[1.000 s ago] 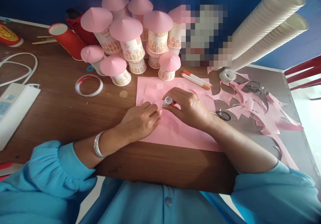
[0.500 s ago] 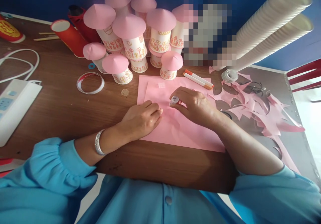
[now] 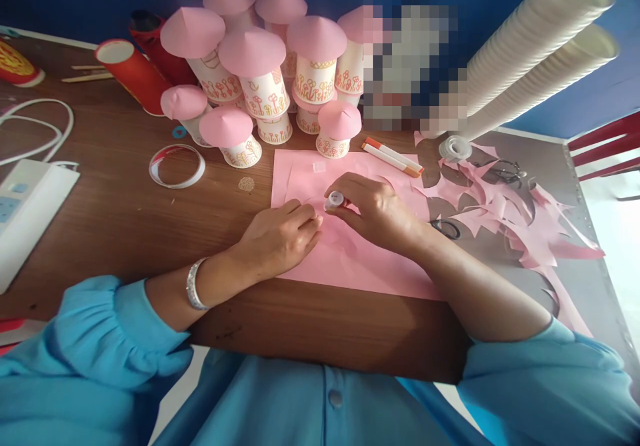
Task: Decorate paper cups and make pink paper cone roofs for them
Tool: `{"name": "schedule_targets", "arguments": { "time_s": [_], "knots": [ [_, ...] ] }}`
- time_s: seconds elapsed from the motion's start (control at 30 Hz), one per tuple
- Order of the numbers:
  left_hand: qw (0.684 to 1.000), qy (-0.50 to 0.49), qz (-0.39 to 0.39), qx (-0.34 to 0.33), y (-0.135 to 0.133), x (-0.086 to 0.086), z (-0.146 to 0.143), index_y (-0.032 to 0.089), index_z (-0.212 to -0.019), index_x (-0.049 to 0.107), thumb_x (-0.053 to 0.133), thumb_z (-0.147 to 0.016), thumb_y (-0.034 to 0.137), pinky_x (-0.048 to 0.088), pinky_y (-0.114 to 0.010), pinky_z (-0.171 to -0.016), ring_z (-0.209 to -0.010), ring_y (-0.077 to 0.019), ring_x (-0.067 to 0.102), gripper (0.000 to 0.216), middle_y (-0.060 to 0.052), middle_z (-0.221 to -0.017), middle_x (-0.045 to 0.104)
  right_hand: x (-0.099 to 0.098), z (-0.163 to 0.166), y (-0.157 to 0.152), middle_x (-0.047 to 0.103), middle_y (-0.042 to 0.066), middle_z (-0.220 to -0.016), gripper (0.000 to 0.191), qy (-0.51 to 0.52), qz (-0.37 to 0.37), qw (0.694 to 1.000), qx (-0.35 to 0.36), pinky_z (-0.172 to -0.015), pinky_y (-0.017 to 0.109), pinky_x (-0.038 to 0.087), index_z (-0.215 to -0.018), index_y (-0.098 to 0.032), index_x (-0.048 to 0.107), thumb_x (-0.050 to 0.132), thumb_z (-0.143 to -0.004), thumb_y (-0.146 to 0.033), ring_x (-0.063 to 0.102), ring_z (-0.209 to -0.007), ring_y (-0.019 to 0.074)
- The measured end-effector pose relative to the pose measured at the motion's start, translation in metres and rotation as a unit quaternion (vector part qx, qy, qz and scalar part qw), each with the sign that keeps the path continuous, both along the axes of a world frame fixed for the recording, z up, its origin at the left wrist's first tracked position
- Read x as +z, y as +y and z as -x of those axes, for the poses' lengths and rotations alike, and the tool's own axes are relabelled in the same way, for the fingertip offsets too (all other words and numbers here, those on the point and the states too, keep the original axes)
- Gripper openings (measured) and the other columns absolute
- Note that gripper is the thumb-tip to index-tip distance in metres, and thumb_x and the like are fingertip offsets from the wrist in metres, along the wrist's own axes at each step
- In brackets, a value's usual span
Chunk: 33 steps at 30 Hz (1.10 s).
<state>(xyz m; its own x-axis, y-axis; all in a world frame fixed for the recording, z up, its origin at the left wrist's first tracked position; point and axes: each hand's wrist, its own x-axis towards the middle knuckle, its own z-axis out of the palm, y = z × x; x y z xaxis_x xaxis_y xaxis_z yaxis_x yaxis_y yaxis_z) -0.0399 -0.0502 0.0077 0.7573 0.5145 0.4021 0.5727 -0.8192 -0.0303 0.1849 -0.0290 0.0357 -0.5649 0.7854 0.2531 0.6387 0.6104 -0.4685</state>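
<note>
Pink paper sheets (image 3: 365,269) lie on the wooden table under both my hands. My right hand (image 3: 383,213) is closed around a small tube with a round white end (image 3: 335,199), held over the sheets; the rest of it is hidden by the fingers. Just to its left, my left hand (image 3: 287,236) rests at the paper's left side, fingers curled together, and what they hold, if anything, is hidden. Two orange-and-white markers (image 3: 393,157) lie across the paper's upper right edge. A small clear square (image 3: 319,167) sits near its top edge.
Decorated paper cups with pink cone roofs (image 3: 253,53) stand at the back. Tall stacks of white cups (image 3: 540,46) lean at the right, near a tape roll (image 3: 455,148), pink scraps (image 3: 530,226) and scissors (image 3: 445,229). A power strip (image 3: 35,213) and white ring (image 3: 177,166) are left.
My right hand has moved slightly left with the small tube, closer to my left hand. The scissors' dark handle shows more now. My left hand stays almost where it was.
</note>
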Motion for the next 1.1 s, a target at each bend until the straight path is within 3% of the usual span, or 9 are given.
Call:
{"name": "schedule_targets", "arguments": {
  "time_s": [0.2, 0.3, 0.5, 0.67, 0.77, 0.97, 1.1],
  "knots": [
    [1.000, 0.013, 0.012, -0.001, 0.000, -0.002, 0.002, 0.014, -0.094, 0.070, 0.052, -0.103, 0.019, 0.054, -0.033, -0.064, -0.081, -0.0203, 0.065, 0.020, -0.006, -0.088, 0.071, 0.002, -0.006, 0.000, 0.073, 0.007, -0.094, 0.005, -0.065, -0.011, 0.998, -0.017, -0.065, 0.030, 0.041, -0.094, -0.017, 0.066, 0.063, -0.097, -0.019, 0.064, -0.080, 0.0193],
    [1.000, 0.016, 0.016, -0.003, 0.000, -0.001, 0.000, 0.013, -0.094, 0.069, 0.052, -0.103, 0.018, 0.054, -0.033, -0.066, -0.081, -0.0196, 0.064, 0.020, -0.006, -0.089, 0.070, 0.006, -0.007, -0.003, 0.073, 0.008, -0.094, 0.007, -0.050, -0.018, 0.998, -0.030, -0.067, 0.031, 0.041, -0.093, -0.017, 0.066, 0.061, -0.098, -0.019, 0.064, -0.081, 0.0195],
    [1.000, 0.025, 0.015, 0.006, -0.001, 0.002, 0.000, 0.014, -0.098, 0.070, 0.051, -0.104, 0.020, 0.054, -0.033, -0.068, -0.085, -0.0198, 0.064, 0.021, -0.007, -0.093, 0.071, 0.003, -0.002, -0.002, 0.074, 0.007, -0.097, 0.011, -0.023, 0.000, 1.000, 0.016, -0.068, 0.030, 0.045, -0.094, -0.018, 0.065, 0.057, -0.101, -0.021, 0.066, -0.084, 0.0189],
    [0.997, 0.042, 0.063, -0.005, 0.001, -0.004, 0.003, 0.014, -0.097, 0.069, 0.045, -0.106, 0.019, 0.055, -0.034, -0.074, -0.087, -0.0198, 0.063, 0.026, -0.007, -0.095, 0.069, 0.025, -0.017, -0.003, 0.072, 0.010, -0.100, 0.009, -0.001, -0.072, 0.992, -0.099, -0.077, 0.039, 0.052, -0.097, -0.021, 0.067, 0.058, -0.100, -0.023, 0.068, -0.090, 0.0252],
    [0.995, 0.036, 0.098, -0.007, 0.001, -0.005, 0.003, 0.015, -0.096, 0.068, 0.045, -0.106, 0.018, 0.054, -0.034, -0.077, -0.089, -0.0197, 0.063, 0.025, -0.008, -0.096, 0.069, 0.035, -0.018, -0.007, 0.072, 0.010, -0.104, 0.011, 0.030, -0.084, 0.990, -0.111, -0.079, 0.041, 0.055, -0.104, -0.023, 0.068, 0.058, -0.101, -0.024, 0.068, -0.095, 0.0266],
    [0.998, 0.019, 0.056, 0.001, 0.000, -0.003, 0.003, 0.012, -0.101, 0.069, 0.052, -0.104, 0.021, 0.054, -0.036, -0.066, -0.085, -0.0221, 0.064, 0.020, -0.008, -0.094, 0.070, 0.010, 0.003, -0.007, 0.072, 0.009, -0.100, 0.010, 0.029, 0.009, 1.000, -0.009, -0.075, 0.033, 0.051, -0.098, -0.018, 0.066, 0.057, -0.100, -0.020, 0.065, -0.084, 0.0192],
    [0.999, 0.016, 0.037, 0.000, -0.001, -0.003, 0.003, 0.011, -0.100, 0.069, 0.052, -0.103, 0.020, 0.055, -0.035, -0.064, -0.084, -0.0221, 0.065, 0.019, -0.009, -0.093, 0.070, -0.001, 0.007, -0.004, 0.072, 0.010, -0.099, 0.014, -0.024, 0.017, 1.000, 0.008, -0.071, 0.031, 0.046, -0.096, -0.016, 0.066, 0.053, -0.102, -0.021, 0.063, -0.084, 0.0191]
  ]
}}
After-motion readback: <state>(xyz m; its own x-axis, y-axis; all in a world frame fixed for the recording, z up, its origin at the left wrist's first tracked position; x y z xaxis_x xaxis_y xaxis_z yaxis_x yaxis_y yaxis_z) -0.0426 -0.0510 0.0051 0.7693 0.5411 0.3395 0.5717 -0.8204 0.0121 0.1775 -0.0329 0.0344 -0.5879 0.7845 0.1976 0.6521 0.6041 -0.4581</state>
